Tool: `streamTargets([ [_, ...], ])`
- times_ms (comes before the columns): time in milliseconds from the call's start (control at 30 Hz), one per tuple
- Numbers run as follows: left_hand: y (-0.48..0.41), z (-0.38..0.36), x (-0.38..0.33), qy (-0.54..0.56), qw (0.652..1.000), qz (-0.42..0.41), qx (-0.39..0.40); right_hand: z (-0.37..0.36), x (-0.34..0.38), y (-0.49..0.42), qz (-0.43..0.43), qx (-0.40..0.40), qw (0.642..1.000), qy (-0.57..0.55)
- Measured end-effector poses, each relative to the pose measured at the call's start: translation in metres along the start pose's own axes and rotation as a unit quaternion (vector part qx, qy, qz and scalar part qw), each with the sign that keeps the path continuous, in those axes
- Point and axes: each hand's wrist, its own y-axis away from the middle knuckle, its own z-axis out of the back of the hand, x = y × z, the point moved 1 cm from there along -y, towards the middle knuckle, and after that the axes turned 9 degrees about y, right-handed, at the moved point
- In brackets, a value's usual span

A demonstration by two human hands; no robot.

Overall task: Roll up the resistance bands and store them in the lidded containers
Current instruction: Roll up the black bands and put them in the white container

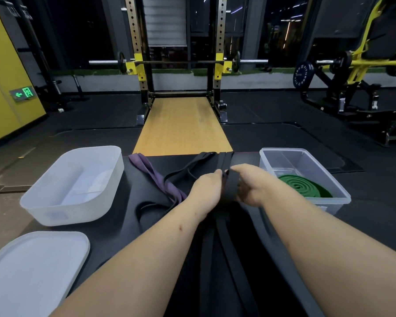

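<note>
Both hands meet over a black resistance band (231, 184) on the black table (114, 225). My left hand (207, 191) pinches the band's rolled part from the left; my right hand (252, 184) grips it from the right. The band's loose length runs toward me between my forearms. A purple band (156, 177) lies flat left of the hands, beside more black band loops (146, 208). A rolled green band (303, 185) sits in the clear container (272, 154) at the right. A white open container (62, 209) stands at the left, its lid (32, 266) in front of it.
The table's far edge lies just past the bands. Beyond it are a wooden lifting platform (183, 126), a squat rack with a barbell (178, 62), and a yellow machine (357, 65) at the right. A grey lid (284, 255) lies under my right forearm.
</note>
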Motion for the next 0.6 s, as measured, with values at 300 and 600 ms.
streamTargets([
  [300, 0.000, 0.024, 0.031, -0.464, 0.879, -0.065, 0.091, 0.001, -0.007, 0.037, 0.130, -0.056, 0.971, -0.194],
  [600, 0.015, 0.068, 0.038, -0.487, 0.868, -0.093, 0.018, -0.010, -0.033, 0.059, 0.056, -0.007, 0.988, -0.142],
])
